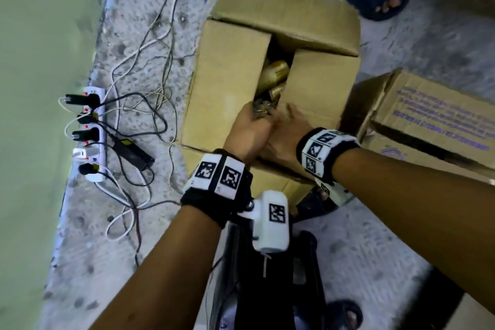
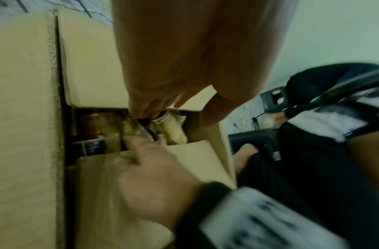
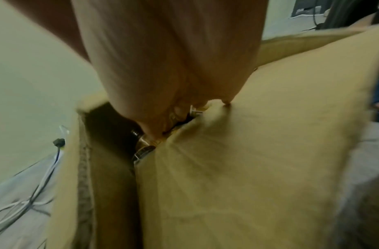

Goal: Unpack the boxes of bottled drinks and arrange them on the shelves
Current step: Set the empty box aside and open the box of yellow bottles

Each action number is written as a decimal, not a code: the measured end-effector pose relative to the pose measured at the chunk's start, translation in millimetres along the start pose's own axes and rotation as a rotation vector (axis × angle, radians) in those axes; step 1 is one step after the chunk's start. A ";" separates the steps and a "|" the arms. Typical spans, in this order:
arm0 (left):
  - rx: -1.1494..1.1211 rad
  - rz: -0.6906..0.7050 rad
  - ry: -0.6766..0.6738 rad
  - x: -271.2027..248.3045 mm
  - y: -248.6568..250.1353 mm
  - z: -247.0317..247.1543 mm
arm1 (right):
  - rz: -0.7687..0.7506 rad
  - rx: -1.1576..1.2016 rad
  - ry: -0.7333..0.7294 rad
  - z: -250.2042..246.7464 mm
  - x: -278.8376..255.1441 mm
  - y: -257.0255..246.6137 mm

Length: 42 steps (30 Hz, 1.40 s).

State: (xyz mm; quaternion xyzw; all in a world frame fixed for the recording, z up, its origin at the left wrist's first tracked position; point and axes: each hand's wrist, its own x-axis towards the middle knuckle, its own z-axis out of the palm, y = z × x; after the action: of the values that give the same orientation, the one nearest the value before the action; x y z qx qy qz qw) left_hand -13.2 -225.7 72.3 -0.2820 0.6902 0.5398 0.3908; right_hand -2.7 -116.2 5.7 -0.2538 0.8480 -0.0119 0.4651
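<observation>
A cardboard box [image 1: 233,67] is seen on the speckled floor [image 1: 401,236], its top flaps partly open along a central gap. Golden bottles [image 1: 276,72] are visible inside the gap, lying at the near end and middle of the box. The left hand [image 1: 247,130] is placed at the near end of the gap, its fingers [image 2: 141,107] curled down onto a bottle top; a firm grip cannot be confirmed owing to blur. The right hand [image 1: 288,128] is laid on the right flap, with its fingertips reaching into the gap among the bottles; whether anything is held cannot be told. A second carton [image 1: 428,120] is noted just beside the box, and a power strip [image 1: 89,131] with cables near the wall [image 1: 40,88].
</observation>
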 end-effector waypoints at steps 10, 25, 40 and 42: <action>0.298 0.370 0.367 -9.4 28.5 -50.5 | 0.039 0.241 0.650 -6.1 -137.1 -18.7; 0.670 -0.032 0.689 106.5 2.7 -65.6 | 1.280 1.310 0.341 44.9 -16.2 50.1; 0.885 0.364 0.527 -3.0 51.4 -71.3 | 1.107 1.209 0.626 46.5 -137.4 45.1; 0.865 0.419 0.481 -40.4 56.0 -67.3 | 1.089 1.273 0.686 49.1 -172.6 38.7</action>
State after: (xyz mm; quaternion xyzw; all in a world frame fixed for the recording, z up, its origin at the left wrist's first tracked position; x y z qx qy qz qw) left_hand -52.7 -277.5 143.3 -0.0671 0.9611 0.1926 0.1863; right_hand 95.8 4.3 103.0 0.5053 0.7758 -0.3321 0.1803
